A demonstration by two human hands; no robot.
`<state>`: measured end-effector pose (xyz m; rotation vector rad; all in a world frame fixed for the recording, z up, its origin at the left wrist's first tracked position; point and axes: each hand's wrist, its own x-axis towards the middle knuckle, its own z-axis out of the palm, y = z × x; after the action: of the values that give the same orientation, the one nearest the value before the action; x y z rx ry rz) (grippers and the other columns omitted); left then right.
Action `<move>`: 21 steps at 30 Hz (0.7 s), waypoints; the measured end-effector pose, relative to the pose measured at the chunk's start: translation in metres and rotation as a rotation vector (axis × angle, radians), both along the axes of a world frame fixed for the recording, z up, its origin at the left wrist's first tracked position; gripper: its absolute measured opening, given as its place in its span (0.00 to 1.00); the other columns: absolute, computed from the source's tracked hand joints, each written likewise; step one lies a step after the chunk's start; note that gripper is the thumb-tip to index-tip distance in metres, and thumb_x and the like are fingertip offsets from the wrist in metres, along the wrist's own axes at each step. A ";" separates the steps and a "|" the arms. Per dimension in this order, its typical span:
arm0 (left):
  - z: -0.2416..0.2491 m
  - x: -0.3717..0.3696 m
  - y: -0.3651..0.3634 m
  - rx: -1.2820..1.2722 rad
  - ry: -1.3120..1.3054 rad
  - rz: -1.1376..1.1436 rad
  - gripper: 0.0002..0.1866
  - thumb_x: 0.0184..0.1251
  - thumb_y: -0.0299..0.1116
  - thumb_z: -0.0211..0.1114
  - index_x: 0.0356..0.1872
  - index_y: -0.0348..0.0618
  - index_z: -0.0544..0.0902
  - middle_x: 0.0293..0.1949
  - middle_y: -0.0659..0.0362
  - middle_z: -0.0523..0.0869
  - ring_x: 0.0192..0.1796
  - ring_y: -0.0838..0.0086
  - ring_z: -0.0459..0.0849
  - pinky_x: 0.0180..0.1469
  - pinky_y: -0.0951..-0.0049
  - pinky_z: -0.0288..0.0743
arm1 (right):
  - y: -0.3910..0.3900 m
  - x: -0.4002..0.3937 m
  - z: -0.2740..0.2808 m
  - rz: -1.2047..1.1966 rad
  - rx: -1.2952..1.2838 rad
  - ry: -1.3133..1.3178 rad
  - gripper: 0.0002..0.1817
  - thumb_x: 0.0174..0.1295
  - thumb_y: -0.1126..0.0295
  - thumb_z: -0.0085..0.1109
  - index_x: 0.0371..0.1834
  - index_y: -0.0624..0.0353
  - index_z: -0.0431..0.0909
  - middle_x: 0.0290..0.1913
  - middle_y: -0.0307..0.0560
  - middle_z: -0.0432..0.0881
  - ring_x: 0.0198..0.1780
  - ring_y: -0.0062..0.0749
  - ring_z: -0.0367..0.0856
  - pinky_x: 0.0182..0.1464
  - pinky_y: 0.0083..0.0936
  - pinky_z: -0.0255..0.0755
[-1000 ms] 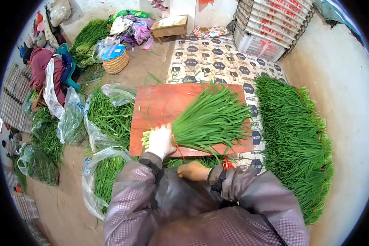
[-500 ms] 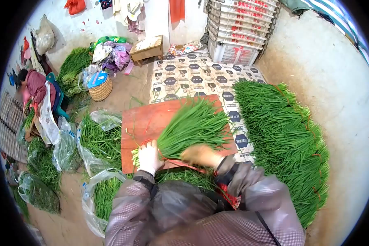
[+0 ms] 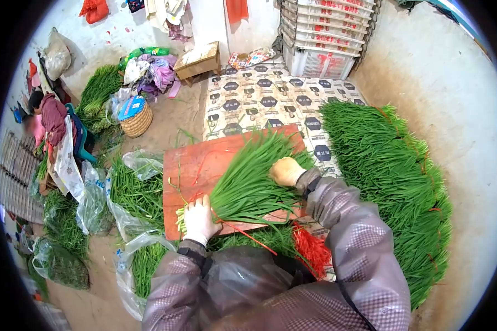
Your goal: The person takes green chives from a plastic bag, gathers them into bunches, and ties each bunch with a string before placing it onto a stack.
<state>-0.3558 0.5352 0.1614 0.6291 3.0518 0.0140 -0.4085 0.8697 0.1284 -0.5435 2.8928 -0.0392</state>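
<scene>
A fanned bunch of garlic chives lies on a reddish wooden board, its pale stem ends to the left. My left hand, in a whitish glove, is closed around the bunch near those ends. A red tie runs from beside that hand toward the lower right, past the board's front edge. Over the leafy part rests my right hand, gloved and curled like a fist; its fingertips are hidden, so what it grips cannot be made out.
Tied bunches of chives stand in a long row at right. Red strings hang by my lap. Plastic bags with loose greens lie at left. Stacked white crates and a basket stand behind. Another person sits far left.
My right hand has moved up and away from me, from the board's front edge onto the leaves. The red tie and red strings now show more fully. My left hand stays on the bunch.
</scene>
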 end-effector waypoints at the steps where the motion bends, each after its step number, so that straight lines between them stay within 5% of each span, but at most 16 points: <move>1: 0.000 0.000 0.000 0.000 0.009 -0.003 0.48 0.34 0.47 0.82 0.60 0.39 0.69 0.48 0.51 0.80 0.54 0.55 0.79 0.60 0.55 0.71 | -0.002 0.002 -0.003 0.015 0.045 -0.019 0.14 0.58 0.61 0.53 0.33 0.54 0.88 0.36 0.52 0.87 0.41 0.51 0.86 0.44 0.43 0.79; 4: 0.000 0.003 0.000 -0.003 -0.029 0.008 0.48 0.34 0.47 0.82 0.60 0.39 0.69 0.48 0.51 0.80 0.54 0.54 0.79 0.61 0.55 0.70 | 0.055 -0.028 -0.051 -0.442 0.051 0.027 0.15 0.59 0.60 0.53 0.34 0.54 0.88 0.37 0.54 0.87 0.40 0.52 0.86 0.42 0.43 0.79; 6: 0.003 -0.004 0.002 -0.002 -0.019 0.013 0.48 0.33 0.47 0.83 0.60 0.39 0.69 0.49 0.51 0.79 0.55 0.55 0.79 0.61 0.55 0.69 | 0.101 -0.035 -0.038 -0.676 -0.189 0.221 0.15 0.59 0.60 0.53 0.35 0.57 0.87 0.38 0.56 0.87 0.39 0.52 0.87 0.41 0.43 0.80; 9: -0.001 0.001 0.001 -0.002 0.006 0.013 0.49 0.33 0.47 0.83 0.61 0.39 0.69 0.50 0.51 0.79 0.55 0.55 0.78 0.62 0.55 0.69 | 0.154 -0.048 -0.042 -0.570 -0.471 0.385 0.16 0.61 0.59 0.55 0.38 0.59 0.86 0.40 0.58 0.86 0.42 0.51 0.85 0.46 0.41 0.78; 11: -0.002 -0.001 0.002 -0.003 -0.003 0.013 0.50 0.33 0.47 0.83 0.62 0.39 0.69 0.51 0.51 0.79 0.56 0.55 0.78 0.63 0.55 0.69 | 0.153 -0.035 -0.012 -0.567 -0.811 0.206 0.17 0.61 0.58 0.57 0.39 0.60 0.86 0.41 0.57 0.86 0.44 0.51 0.84 0.48 0.40 0.76; 16: 0.000 0.001 0.003 -0.016 -0.006 0.021 0.52 0.33 0.47 0.83 0.64 0.39 0.68 0.52 0.51 0.79 0.57 0.55 0.77 0.63 0.55 0.69 | 0.105 -0.016 -0.002 -0.503 -0.440 0.022 0.14 0.57 0.56 0.63 0.45 0.42 0.87 0.43 0.49 0.87 0.47 0.47 0.84 0.51 0.39 0.76; 21: -0.003 0.001 0.002 -0.032 -0.002 0.016 0.53 0.33 0.49 0.83 0.64 0.38 0.68 0.53 0.51 0.78 0.57 0.55 0.77 0.63 0.56 0.68 | 0.083 -0.018 -0.014 -0.432 -0.247 0.077 0.16 0.57 0.60 0.63 0.50 0.40 0.86 0.45 0.47 0.87 0.49 0.45 0.84 0.53 0.39 0.76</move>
<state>-0.3550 0.5376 0.1587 0.6020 3.0487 -0.0333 -0.4261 0.9523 0.1147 0.0574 3.0414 -0.4500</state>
